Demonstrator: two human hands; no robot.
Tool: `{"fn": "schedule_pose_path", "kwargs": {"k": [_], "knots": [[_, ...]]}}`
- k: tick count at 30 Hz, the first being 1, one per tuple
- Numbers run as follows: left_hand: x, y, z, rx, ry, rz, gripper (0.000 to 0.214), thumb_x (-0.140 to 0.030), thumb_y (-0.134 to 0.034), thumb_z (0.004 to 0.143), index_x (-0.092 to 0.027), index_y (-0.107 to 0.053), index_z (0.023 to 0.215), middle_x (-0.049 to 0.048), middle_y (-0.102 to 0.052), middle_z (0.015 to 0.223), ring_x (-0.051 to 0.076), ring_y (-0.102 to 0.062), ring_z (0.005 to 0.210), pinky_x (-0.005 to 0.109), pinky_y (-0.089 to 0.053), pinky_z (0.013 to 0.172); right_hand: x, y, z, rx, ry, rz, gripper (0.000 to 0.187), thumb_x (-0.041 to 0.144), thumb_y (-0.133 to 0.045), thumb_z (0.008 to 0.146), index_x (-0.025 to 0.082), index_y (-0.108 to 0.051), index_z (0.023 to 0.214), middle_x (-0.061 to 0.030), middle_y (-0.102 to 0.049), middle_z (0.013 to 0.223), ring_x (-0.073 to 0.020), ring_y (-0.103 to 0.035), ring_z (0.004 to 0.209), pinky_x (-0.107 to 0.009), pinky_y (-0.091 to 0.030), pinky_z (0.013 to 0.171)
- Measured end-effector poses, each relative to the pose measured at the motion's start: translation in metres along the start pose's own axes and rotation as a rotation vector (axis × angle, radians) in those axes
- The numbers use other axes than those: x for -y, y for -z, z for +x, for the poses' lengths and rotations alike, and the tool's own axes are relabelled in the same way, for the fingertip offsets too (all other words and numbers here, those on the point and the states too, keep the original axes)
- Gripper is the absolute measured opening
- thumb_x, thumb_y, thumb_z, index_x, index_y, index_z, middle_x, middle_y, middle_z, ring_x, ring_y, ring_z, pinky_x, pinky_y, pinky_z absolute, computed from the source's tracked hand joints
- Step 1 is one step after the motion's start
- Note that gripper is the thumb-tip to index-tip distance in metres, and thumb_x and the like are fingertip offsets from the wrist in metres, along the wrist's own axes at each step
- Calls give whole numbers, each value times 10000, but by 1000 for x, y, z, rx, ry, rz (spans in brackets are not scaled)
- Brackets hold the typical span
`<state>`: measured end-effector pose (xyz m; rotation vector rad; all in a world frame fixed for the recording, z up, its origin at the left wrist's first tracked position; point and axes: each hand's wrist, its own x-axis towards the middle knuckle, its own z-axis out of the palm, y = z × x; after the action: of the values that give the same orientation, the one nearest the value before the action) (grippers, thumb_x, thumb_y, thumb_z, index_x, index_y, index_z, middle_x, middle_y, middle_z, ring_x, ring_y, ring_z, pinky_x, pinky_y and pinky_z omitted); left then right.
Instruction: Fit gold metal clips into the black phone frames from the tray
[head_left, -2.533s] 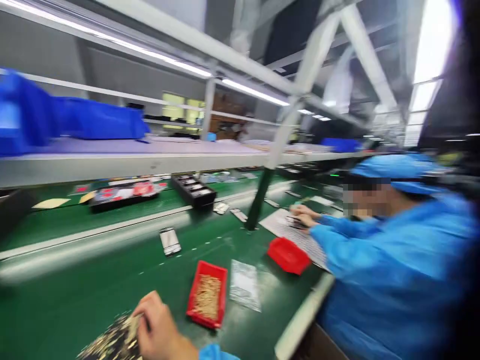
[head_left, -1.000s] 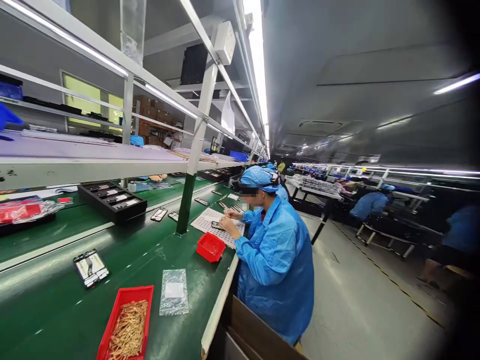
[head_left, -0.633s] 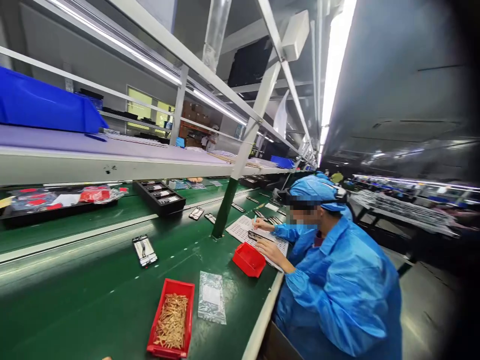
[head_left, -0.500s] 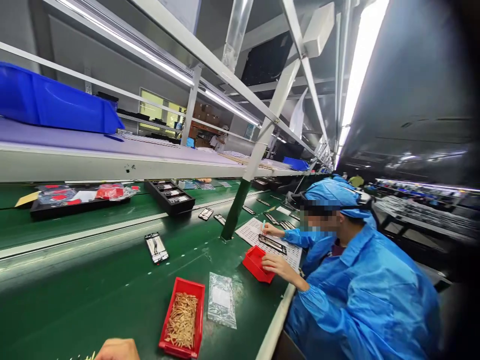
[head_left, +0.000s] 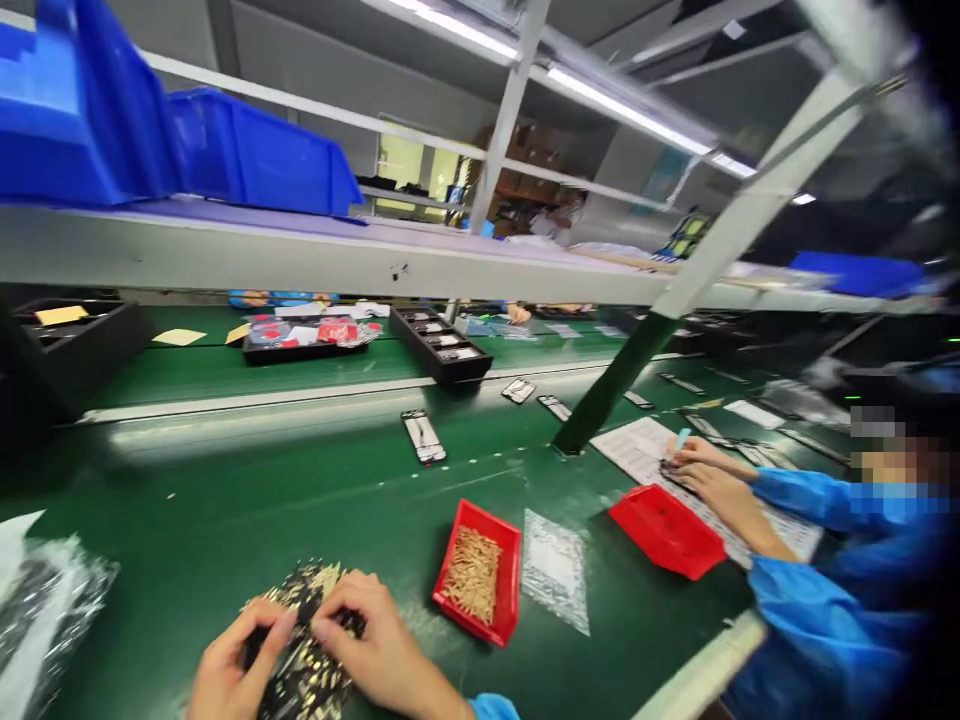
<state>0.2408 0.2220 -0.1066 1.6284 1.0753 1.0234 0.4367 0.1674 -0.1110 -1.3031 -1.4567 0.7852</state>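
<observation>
My left hand (head_left: 229, 670) and my right hand (head_left: 371, 645) meet at the bottom of the view over a dark sheet studded with small gold parts (head_left: 304, 640) on the green belt. Both hands are closed in a pinch on it, the left thumb and forefinger at its left edge, the right fingers curled over its top. Just to the right lies a red tray (head_left: 480, 572) filled with thin gold strips, and a clear plastic bag (head_left: 555, 568) beside that.
A co-worker in a blue gown has both hands (head_left: 709, 475) on a white perforated sheet, with another red tray (head_left: 666, 530) near them. A phone frame (head_left: 424, 437) lies on the belt. Black trays (head_left: 442, 345) sit further back, blue bins (head_left: 255, 160) on the shelf, crinkled bags (head_left: 45, 610) at left.
The view has swung down and left from the aisle and co-worker back to the belt. Both my hands have come into view on the dark sheet.
</observation>
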Motion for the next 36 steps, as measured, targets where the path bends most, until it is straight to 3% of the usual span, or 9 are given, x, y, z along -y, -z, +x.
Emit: {"fn": "schedule_pose_path", "kwargs": {"k": [4,8,17,22,24,27,30,33,36], "knots": [[-6,4,6,-37,-6,-47,619,-773,-749,905,-188,-741,700,57,-706,699,205,-666,694,252,-578,690,10,11,5,53,27,104,312,514,-744,1049,233,-863,987,-52,-777,913,-219,-696,921,-368,-500,903],[-12,2,5,-49,17,-35,644,-792,-733,916,-183,-714,707,47,-676,702,201,-636,702,261,-554,692,13,13,6,86,67,161,349,535,-718,1074,230,-882,1037,-59,-789,917,-209,-701,909,-377,-533,926],[-9,5,2,-26,17,-27,570,-703,-740,974,-189,-719,730,50,-702,741,203,-649,746,272,-547,745,19,16,7,77,118,94,308,451,-692,1106,211,-863,1014,-54,-785,895,-203,-708,882,-356,-555,854],[-5,2,-3,48,2,-21,417,-599,-741,1010,-218,-888,1092,136,-856,1146,286,-791,1095,366,-613,1047,25,15,7,55,91,101,309,420,-670,1112,195,-800,945,-39,-744,876,-182,-670,813,-304,-544,759],[-8,-3,-8,146,6,-70,463,-600,-748,1001,-223,-880,1234,158,-836,1294,315,-788,1219,423,-588,1161,26,13,7,37,91,103,294,399,-656,1113,196,-773,935,-37,-740,885,-176,-658,795,-291,-538,731],[-17,-15,-16,260,94,-251,608,-634,-789,957,-187,-827,1366,194,-770,1439,342,-771,1289,463,-580,1196,30,8,4,5,107,82,249,351,-633,1109,197,-751,953,-49,-740,927,-185,-670,832,-291,-539,739],[-26,-23,-23,116,220,-345,630,-683,-800,931,-142,-861,1249,213,-798,1370,343,-791,1217,453,-615,1151,39,9,-9,-28,150,-13,184,267,-600,1101,206,-738,997,-55,-737,961,-202,-680,902,-331,-529,827],[-32,-17,-35,-75,330,-398,663,-709,-828,898,-127,-851,1214,194,-833,1234,296,-806,1036,383,-675,996,45,34,-33,-171,224,-263,167,154,-560,1095,222,-711,1075,-58,-735,999,-217,-667,935,-373,-491,870],[-37,0,-53,-36,404,-366,665,-682,-870,876,-146,-824,1267,115,-832,999,198,-712,787,273,-634,762,40,87,-59,-458,243,-538,159,128,-587,1091,229,-699,1145,-81,-734,1047,-248,-667,989,-405,-489,891]]}}
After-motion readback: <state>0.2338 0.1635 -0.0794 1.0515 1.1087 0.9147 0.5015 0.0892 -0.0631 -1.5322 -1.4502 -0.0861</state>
